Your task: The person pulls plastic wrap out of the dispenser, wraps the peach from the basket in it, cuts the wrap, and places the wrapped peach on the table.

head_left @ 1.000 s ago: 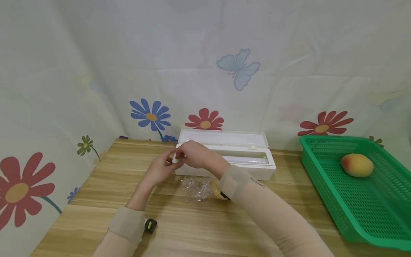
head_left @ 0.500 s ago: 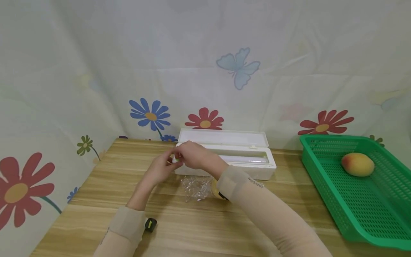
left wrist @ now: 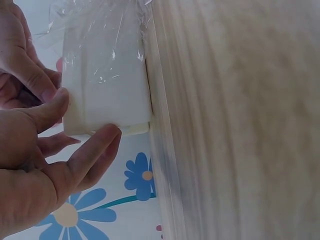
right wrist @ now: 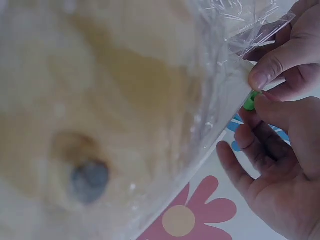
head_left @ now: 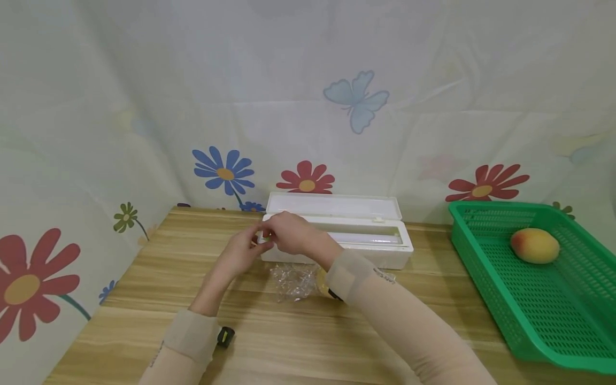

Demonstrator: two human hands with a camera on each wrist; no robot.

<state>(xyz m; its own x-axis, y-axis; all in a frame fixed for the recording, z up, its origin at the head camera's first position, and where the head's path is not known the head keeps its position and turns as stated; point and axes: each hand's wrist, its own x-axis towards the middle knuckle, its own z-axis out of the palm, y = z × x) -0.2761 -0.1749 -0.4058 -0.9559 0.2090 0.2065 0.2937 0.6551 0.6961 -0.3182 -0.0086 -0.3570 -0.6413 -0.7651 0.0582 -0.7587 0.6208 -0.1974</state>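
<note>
From my remote station I record the following. The white box (head_left: 380, 259) stands at the rear of the counter (head_left: 274, 342), near the floral cloth. I judge it light, rigid plastic, liable to slide if pushed; best held low at its ends. The left hand (left wrist: 40, 165) has a narrow grip about the box's left end, thumb at the upper front edge and fingers against the end. The right hand (right wrist: 285, 165) reaches across the top, its grip a fine pinch on a small green piece (right wrist: 249, 102) at that same end. The piece looks stiff and offers little to hold, so thumb and forefinger suit it.

The clear film (head_left: 294, 282) is crumpled in front of the box. I judge it thin, slippery and clinging; a free edge is the place to hold it. A yellow fruit (head_left: 323, 282) lies beside it, partly behind the right sleeve; I cannot tell whether it is fully wrapped. It would likely bruise under hard pressure.

Containers: the box, lid (head_left: 332, 205) raised, contains a pale roll (head_left: 368, 238). The green basket (head_left: 491, 289) at right contains one red-and-yellow fruit (head_left: 535, 246).
</note>
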